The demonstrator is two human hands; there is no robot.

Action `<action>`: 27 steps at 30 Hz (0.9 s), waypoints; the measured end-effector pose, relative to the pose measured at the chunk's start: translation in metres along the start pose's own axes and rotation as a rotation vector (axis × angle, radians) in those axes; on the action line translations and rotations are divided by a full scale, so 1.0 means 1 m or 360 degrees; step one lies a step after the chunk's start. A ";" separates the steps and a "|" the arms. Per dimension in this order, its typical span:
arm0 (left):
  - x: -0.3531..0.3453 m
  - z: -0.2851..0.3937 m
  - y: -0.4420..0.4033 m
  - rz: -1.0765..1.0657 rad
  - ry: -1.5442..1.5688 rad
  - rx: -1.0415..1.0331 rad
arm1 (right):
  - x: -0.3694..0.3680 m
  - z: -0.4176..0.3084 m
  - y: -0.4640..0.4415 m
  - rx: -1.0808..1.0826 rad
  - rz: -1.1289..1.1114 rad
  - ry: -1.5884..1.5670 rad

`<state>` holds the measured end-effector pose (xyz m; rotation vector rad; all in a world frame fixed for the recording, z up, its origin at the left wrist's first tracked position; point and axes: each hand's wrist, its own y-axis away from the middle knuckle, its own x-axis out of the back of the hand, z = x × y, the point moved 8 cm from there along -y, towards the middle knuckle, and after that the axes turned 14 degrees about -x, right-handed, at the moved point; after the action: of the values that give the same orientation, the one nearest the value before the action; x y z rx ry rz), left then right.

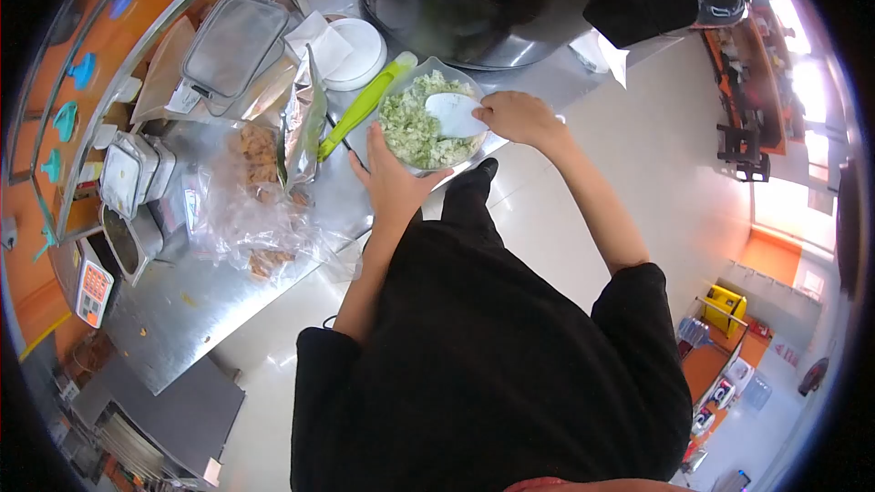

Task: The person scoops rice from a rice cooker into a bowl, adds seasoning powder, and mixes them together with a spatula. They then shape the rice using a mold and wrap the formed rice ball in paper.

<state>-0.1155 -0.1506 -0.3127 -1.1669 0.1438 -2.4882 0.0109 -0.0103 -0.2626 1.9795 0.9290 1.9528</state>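
**Bowl Steadied by Left Hand, White Scoop Held in Right**

The bowl is at the edge of the steel table, in front of the person. It contains a chopped green-and-white mixture.

Left hand: positioned at the near left side of the bowl. The fingers are spread wide and partly curved, with the thumb along the near side and the other fingers along the left side; the hand touches the outer wall.

Right hand: positioned at the right side of the bowl. The fingers are closed around the end of a white scoop. The blade of the scoop is inside the bowl, against the mixture.

Surrounding items, referenced to the bowl:

- Beside it, upper left: a bright green utensil, lying diagonally.
- Beyond that utensil: round white lids, with white paper next to them.
- Left: an open foil bag, then a clear plastic bag and brown food pieces.
- Far left: a lidded tray, rectangular containers and a scale.
- Beyond it: a large black appliance.
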 end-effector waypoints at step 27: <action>-0.006 -0.003 -0.004 -0.0101 0.0047 0.0094 | 0.044 0.024 0.020 -0.0252 0.0401 0.0270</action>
<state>-0.1154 -0.1452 -0.3182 -1.1280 0.0418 -2.5473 0.0365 0.0059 -0.2181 1.9437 0.5587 2.2811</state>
